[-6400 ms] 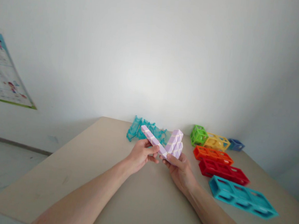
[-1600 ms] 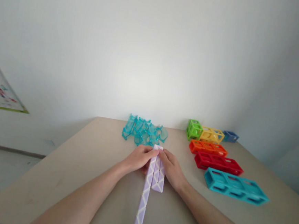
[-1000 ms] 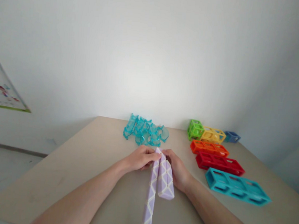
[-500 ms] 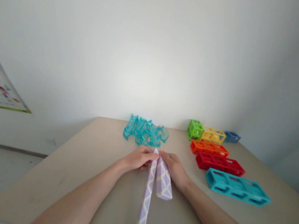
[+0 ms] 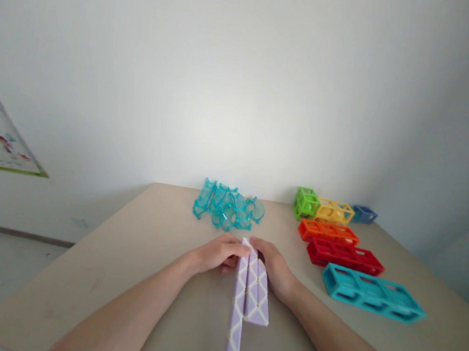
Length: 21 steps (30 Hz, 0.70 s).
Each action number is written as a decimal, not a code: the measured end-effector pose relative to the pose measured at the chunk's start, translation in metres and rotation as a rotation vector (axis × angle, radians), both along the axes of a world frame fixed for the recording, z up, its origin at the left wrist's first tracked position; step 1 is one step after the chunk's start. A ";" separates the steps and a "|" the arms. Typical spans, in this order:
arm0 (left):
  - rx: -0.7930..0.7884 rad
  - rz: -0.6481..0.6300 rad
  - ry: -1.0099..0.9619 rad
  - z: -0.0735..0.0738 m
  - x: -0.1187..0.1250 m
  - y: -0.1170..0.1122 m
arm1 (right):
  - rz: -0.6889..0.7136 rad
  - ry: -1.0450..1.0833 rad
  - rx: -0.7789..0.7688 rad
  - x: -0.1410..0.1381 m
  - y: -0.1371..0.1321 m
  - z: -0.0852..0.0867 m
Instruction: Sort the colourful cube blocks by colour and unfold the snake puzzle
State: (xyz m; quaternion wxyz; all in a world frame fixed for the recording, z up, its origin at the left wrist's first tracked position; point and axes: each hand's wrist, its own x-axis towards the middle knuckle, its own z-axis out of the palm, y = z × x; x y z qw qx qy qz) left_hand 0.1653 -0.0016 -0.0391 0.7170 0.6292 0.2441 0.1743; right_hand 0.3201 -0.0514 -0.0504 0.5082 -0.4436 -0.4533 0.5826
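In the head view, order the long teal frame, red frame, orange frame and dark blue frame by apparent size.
Largest to smallest:
long teal frame
red frame
orange frame
dark blue frame
Nearer frames look bigger, so true sizes are unsure.

Room lies left over tabletop [image 5: 106, 263]; blocks [image 5: 344, 255] obstruct right.

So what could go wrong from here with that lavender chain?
Two things, perhaps. The left hand and right hand both grip the lavender chain near its far end, while its long section runs toward the wearer and out of the picture; that section might swing or catch unseen. The clear turquoise pieces lie just beyond the hands, so a forward push could scatter them.
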 end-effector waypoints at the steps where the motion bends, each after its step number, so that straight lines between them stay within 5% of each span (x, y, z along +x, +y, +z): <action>1: 0.002 -0.012 0.004 0.000 -0.001 0.000 | 0.019 0.042 -0.025 -0.001 -0.001 0.001; 9: 0.094 -0.071 0.028 0.002 -0.003 0.002 | 0.162 0.214 -0.192 0.000 -0.007 0.014; 15: 0.001 -0.066 0.037 -0.001 -0.005 0.005 | 0.072 -0.233 0.031 0.010 -0.006 0.007; 21: -0.055 -0.056 -0.035 -0.006 -0.005 0.006 | 0.031 -0.316 0.150 0.005 -0.006 0.004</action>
